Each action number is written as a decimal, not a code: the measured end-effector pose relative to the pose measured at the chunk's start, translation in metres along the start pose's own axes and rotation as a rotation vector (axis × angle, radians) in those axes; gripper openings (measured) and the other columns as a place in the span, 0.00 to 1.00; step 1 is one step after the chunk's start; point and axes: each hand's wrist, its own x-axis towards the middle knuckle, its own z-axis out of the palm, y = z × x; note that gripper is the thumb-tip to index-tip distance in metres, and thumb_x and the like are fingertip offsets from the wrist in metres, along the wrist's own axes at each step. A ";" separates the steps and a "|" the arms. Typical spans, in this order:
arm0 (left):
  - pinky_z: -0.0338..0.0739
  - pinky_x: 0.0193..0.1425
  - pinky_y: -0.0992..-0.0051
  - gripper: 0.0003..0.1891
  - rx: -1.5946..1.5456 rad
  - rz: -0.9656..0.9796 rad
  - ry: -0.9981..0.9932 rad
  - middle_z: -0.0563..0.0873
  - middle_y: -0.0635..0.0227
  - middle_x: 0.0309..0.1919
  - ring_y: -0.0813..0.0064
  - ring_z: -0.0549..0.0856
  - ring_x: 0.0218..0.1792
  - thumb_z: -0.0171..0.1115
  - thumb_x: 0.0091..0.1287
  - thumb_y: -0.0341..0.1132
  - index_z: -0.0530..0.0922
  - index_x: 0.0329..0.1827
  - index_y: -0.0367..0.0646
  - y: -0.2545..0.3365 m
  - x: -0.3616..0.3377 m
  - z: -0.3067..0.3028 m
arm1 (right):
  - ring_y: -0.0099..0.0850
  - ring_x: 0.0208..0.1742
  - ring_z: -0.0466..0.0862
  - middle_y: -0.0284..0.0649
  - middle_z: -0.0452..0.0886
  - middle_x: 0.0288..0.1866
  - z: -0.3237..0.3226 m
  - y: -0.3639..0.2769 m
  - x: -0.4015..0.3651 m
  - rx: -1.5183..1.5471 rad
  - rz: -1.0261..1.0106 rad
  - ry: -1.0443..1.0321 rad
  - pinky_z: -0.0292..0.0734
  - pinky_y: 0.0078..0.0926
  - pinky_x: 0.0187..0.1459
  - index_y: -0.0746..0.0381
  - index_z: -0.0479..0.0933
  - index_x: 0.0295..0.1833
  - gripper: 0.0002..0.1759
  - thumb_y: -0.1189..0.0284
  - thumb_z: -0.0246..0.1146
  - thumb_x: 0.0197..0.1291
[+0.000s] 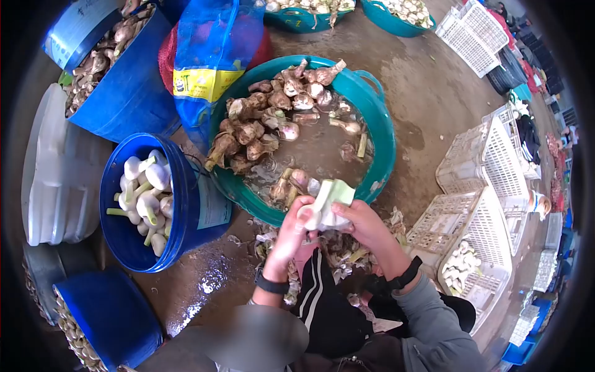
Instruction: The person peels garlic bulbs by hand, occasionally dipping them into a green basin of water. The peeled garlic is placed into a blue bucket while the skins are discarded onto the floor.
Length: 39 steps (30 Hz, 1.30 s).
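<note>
Over the near rim of a green tub point(387, 133), a pale garlic bulb with a thick green stem point(333, 193) is held between both hands. My left hand point(294, 226) is closed round the bulb end. On the stem side, my right hand point(362, 222) has its fingers pressed on the loose pale skin. Unpeeled, muddy garlic bulbs point(248, 131) are heaped at the tub's left and back, with brown water beside them. Peeled white garlic point(149, 201) fills much of a blue bucket point(214, 201) to the left of the tub.
Peelings point(353, 263) litter the floor below my hands. White plastic crates point(443, 223) stand on the right, one with white garlic point(462, 266). Larger blue barrels point(139, 93) and a blue mesh bag point(201, 37) are at the upper left. More green tubs point(400, 26) sit behind.
</note>
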 end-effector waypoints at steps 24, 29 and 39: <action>0.73 0.50 0.76 0.12 -0.271 -0.057 0.105 0.79 0.67 0.43 0.76 0.79 0.44 0.44 0.73 0.36 0.73 0.51 0.40 0.034 0.014 0.076 | 0.32 0.24 0.76 0.36 0.75 0.25 -0.093 -0.008 -0.067 -0.451 -0.482 0.384 0.74 0.34 0.32 0.58 0.70 0.36 0.09 0.63 0.55 0.62; 0.71 0.56 0.65 0.22 0.301 0.377 -0.698 0.78 0.49 0.52 0.57 0.80 0.49 0.56 0.65 0.38 0.70 0.60 0.39 0.051 0.014 0.265 | 0.45 0.60 0.72 0.54 0.73 0.56 -0.113 0.085 -0.025 -0.767 -0.330 0.137 0.64 0.38 0.63 0.62 0.72 0.58 0.28 0.61 0.61 0.53; 0.74 0.53 0.61 0.18 1.452 0.284 0.295 0.83 0.55 0.44 0.55 0.81 0.46 0.58 0.59 0.32 0.77 0.54 0.45 -0.035 0.102 -0.067 | 0.41 0.43 0.82 0.45 0.82 0.41 -0.074 0.013 0.013 -1.006 -0.601 0.485 0.77 0.35 0.45 0.60 0.78 0.44 0.10 0.68 0.55 0.61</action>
